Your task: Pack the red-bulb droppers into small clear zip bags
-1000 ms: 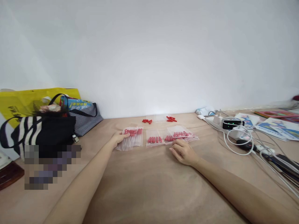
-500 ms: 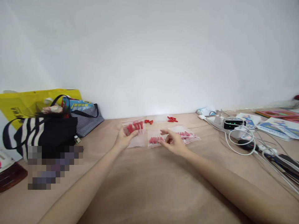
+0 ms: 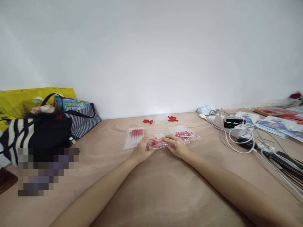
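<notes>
A clear plastic bag (image 3: 158,145) with red pieces inside lies low over the table, gripped at its near edge from both sides. My left hand (image 3: 145,148) is closed on its left end, and my right hand (image 3: 175,145) pinches its right end. To the left, a second clear bag (image 3: 133,142) lies flat, a row of red-ended pieces in its upper part. Just beyond my right hand rests another clear bag (image 3: 193,136) holding red pieces. My fingers partly cover the contents of the middle bag.
Loose red pieces lie in two small piles, left (image 3: 148,121) and right (image 3: 173,119), beside clear plastic (image 3: 161,118) by the wall. Fabric bags (image 3: 52,135) stand at left. A power strip (image 3: 214,121), white cables (image 3: 239,151) and printed cards (image 3: 272,124) occupy the right.
My left hand has let go of the left bag, which now lies flat, and moved right to the middle bag. Both hands now hold that bag, its near edge raised.
</notes>
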A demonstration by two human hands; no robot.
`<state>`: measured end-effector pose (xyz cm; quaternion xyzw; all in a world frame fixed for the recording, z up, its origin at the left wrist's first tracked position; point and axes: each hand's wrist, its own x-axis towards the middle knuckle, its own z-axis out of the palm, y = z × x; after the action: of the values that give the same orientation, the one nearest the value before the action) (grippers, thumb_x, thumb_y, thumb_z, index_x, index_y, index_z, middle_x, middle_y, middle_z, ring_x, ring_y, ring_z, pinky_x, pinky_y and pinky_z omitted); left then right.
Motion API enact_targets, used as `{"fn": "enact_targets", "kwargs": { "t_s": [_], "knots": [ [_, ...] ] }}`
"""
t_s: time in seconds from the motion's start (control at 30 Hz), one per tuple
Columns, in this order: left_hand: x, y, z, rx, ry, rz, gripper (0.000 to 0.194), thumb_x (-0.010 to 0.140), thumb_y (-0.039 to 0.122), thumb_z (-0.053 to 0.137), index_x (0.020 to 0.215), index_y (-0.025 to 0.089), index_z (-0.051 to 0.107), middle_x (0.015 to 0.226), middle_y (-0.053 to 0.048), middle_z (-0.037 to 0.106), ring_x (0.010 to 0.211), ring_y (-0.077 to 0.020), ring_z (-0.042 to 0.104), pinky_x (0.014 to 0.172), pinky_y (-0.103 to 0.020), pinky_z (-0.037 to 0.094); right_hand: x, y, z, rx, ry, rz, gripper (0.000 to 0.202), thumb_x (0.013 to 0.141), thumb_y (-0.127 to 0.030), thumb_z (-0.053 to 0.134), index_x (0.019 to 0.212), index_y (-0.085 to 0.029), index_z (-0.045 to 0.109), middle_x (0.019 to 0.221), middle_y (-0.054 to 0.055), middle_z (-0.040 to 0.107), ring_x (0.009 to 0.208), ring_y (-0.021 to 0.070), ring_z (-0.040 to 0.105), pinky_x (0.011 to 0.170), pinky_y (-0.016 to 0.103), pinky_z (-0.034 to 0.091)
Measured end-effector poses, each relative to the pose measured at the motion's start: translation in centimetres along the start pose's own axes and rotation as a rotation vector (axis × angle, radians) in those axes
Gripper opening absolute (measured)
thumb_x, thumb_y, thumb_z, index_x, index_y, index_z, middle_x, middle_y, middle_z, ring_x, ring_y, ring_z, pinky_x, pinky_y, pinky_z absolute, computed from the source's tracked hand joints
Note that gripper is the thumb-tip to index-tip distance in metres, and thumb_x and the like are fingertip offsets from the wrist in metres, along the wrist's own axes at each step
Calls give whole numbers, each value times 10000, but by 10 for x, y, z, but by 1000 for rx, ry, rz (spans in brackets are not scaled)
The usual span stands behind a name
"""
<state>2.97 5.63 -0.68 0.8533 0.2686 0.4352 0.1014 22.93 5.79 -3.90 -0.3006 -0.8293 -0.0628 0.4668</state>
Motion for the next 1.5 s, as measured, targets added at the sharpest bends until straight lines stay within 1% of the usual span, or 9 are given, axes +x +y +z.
{"fn": "enact_targets", "kwargs": {
  "t_s": [0.1, 0.17, 0.37, 0.53, 0.67, 0.9, 1.23, 1.4, 1.5],
  "knots": [
    [-11, 5, -4, 153, -81, 174, 95, 771, 173, 534, 865, 177, 529, 896, -54, 614, 871, -168, 560, 802, -327, 440, -8, -1, -5, -110, -88, -56, 345, 743, -55, 433, 1040, -180, 554, 923, 77, 590, 824, 154, 565, 690, 271, 482],
    [-17, 5, -5, 214, -119, 235, 85, 797, 145, 485, 846, 176, 548, 854, -48, 626, 822, -157, 571, 765, -310, 457, -10, -3, -9, -173, -123, -99, 314, 766, -79, 428, 1037, -176, 552, 925, 82, 591, 816, 154, 563, 681, 268, 476],
    [-23, -4, -6, 284, -139, 265, 169, 814, 122, 441, 714, 172, 568, 812, -45, 639, 759, -141, 589, 694, -268, 483, -11, -13, -24, -319, -142, -348, 181, 838, -143, 410, 878, -177, 584, 797, 53, 616, 669, 119, 547, 598, 254, 413],
    [-22, -5, -7, 333, -146, 323, 195, 821, 132, 441, 679, 171, 569, 792, -40, 636, 746, -138, 580, 674, -263, 478, -10, -15, -29, -367, -163, -478, 220, 852, -120, 376, 774, -162, 577, 668, 29, 587, 623, 112, 532, 556, 252, 372],
    [-24, -5, -11, 453, -180, 370, 220, 840, 153, 415, 690, 165, 577, 753, -41, 621, 698, -131, 572, 629, -247, 471, -11, -15, -28, -375, -175, -468, 256, 861, -116, 350, 747, -157, 577, 638, 24, 574, 601, 104, 522, 548, 241, 374],
    [-28, -4, -17, 554, -167, 426, 270, 860, 141, 376, 659, 148, 557, 676, -35, 601, 605, -112, 559, 555, -221, 452, -15, -13, -24, -398, -136, -354, 252, 856, -138, 367, 719, -158, 577, 705, 41, 610, 651, 107, 545, 563, 244, 367],
    [-29, -1, -17, 552, -115, 324, 292, 861, 163, 364, 604, 156, 500, 596, -18, 535, 535, -102, 520, 514, -211, 435, -12, -19, -24, -417, -71, -293, 227, 835, -123, 384, 700, -158, 563, 644, 25, 593, 587, 96, 519, 536, 248, 308],
    [-24, 5, -9, 458, -59, 333, 100, 821, 181, 471, 839, 158, 566, 806, -53, 607, 735, -141, 570, 673, -261, 477, -9, -25, -22, -377, -63, -215, 192, 827, -170, 419, 694, -160, 557, 625, 21, 579, 561, 101, 492, 532, 240, 320],
    [-19, 6, 0, 431, -54, 412, 118, 795, 166, 518, 897, 171, 577, 848, -48, 623, 806, -160, 563, 733, -298, 472, -8, -28, -19, -353, -89, -191, 183, 826, -187, 421, 702, -157, 551, 643, 25, 577, 559, 105, 487, 534, 241, 325]
  ]
}}
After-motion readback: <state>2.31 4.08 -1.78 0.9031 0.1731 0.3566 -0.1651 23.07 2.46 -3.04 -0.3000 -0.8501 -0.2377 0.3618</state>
